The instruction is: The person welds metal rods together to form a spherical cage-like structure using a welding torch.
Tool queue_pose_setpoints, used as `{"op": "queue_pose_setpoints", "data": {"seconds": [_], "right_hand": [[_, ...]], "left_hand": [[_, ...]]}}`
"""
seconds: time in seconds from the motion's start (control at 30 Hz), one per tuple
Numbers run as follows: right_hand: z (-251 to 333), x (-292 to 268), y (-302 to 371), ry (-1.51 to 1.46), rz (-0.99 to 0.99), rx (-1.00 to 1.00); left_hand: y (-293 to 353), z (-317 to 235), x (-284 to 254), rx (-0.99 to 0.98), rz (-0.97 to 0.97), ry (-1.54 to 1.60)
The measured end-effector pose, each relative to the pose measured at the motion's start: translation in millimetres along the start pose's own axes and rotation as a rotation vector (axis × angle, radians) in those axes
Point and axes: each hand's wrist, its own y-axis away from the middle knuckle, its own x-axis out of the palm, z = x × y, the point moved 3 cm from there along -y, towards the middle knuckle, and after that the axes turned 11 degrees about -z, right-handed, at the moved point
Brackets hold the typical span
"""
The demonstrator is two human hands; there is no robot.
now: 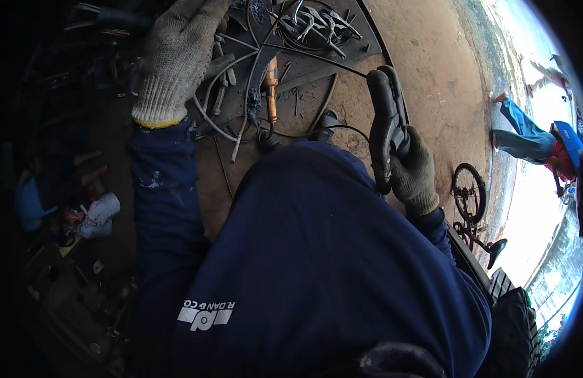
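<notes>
My right hand [414, 173], in a dirty knit glove, is closed around the back of a black, curved, shell-like piece [383, 129]. Seen edge-on, this piece resembles a hand-held welding shield. Over the dark metal bench reaches my left hand [175, 69], in a pale knit glove with a yellow cuff. Its fingers stretch apart toward the top edge, where their tips are cut off. Beside it are grey cables [238, 75] and a hammer-like tool [222, 88]. An orange-handled electrode holder [271, 91] lies on the bench to the right of those.
Locking clamps [326, 28] and metal rods are piled on the far bench [361, 53]. Cables hang near my feet [329, 123]. At right are a bicycle [471, 201] and a person in blue trousers [524, 132]. Another person [36, 195] sits in shade at left.
</notes>
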Motion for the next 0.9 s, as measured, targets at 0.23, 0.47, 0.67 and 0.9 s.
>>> {"op": "queue_pose_setpoints", "data": {"seconds": [0.23, 0.47, 0.67, 0.9], "right_hand": [[0, -1, 2, 0.060, 0.025, -0.014], [-6, 2, 2, -0.009, 0.019, -0.001], [-8, 0, 2, -0.096, 0.022, 0.039], [-7, 3, 3, -0.100, 0.016, 0.014]], "left_hand": [[-4, 0, -1, 0.223, 0.091, -0.055], [16, -17, 9, 0.018, -0.018, 0.041], [-8, 18, -7, 0.111, -0.018, -0.053], [-12, 24, -9, 0.108, -0.017, -0.013]]}}
